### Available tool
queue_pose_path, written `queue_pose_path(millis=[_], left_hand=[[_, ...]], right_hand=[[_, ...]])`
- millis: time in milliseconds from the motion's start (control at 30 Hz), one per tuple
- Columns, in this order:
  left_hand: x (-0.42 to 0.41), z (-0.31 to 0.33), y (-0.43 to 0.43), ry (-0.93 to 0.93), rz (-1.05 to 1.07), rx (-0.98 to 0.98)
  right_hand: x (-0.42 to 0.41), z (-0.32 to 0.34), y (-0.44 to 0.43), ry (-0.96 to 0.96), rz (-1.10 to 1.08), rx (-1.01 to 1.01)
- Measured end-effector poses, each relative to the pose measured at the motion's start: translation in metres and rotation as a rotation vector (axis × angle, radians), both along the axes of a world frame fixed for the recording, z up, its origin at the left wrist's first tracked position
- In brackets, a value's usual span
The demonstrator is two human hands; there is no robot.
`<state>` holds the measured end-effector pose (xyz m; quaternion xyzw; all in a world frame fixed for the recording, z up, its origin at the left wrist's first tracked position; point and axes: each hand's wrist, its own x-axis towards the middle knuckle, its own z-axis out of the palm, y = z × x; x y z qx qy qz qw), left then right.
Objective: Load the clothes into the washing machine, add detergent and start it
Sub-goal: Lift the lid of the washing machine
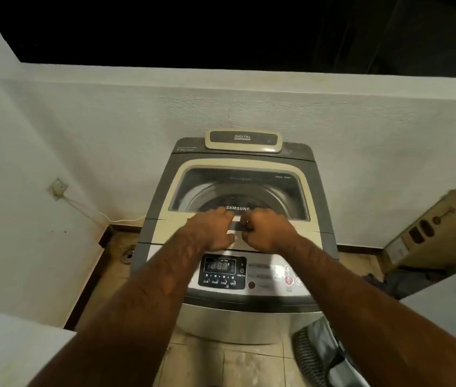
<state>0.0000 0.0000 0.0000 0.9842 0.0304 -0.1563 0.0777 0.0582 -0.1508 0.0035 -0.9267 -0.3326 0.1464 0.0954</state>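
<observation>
Washing machine [238, 186] has its smooth plastic lid handle [236, 226] clasped by left hand [212, 229] and right hand [266, 233].

Display digits [219, 265] blurred, unreadable

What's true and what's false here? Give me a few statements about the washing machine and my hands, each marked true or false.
1. The lid of the washing machine is down. True.
2. The left hand and right hand both grip the lid's front edge. True.
3. The display is dark. False: its digits are lit.
4. A cardboard box stands left of the machine. False: it is on the right; a wall socket is on the left.
5. One hand presses a button on the control panel. False: both hands are on the lid, beyond the panel.
</observation>
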Motion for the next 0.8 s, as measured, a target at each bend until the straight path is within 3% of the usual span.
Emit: queue_pose_path(millis=[267, 567, 800], left_hand=[[0.005, -0.012, -0.005, -0.002, -0.014, 0.134], [0.009, -0.023, 0.004, -0.052, -0.020, 0.072], [0.022, 0.032, 0.023, -0.181, -0.087, 0.040]], right_hand=[[-0.006, -0.015, 0.007, -0.029, -0.042, -0.024], [-0.001, -0.014, 0.006, -0.021, -0.046, -0.065], [0.012, 0.044, 0.009, -0.181, -0.059, 0.044]])
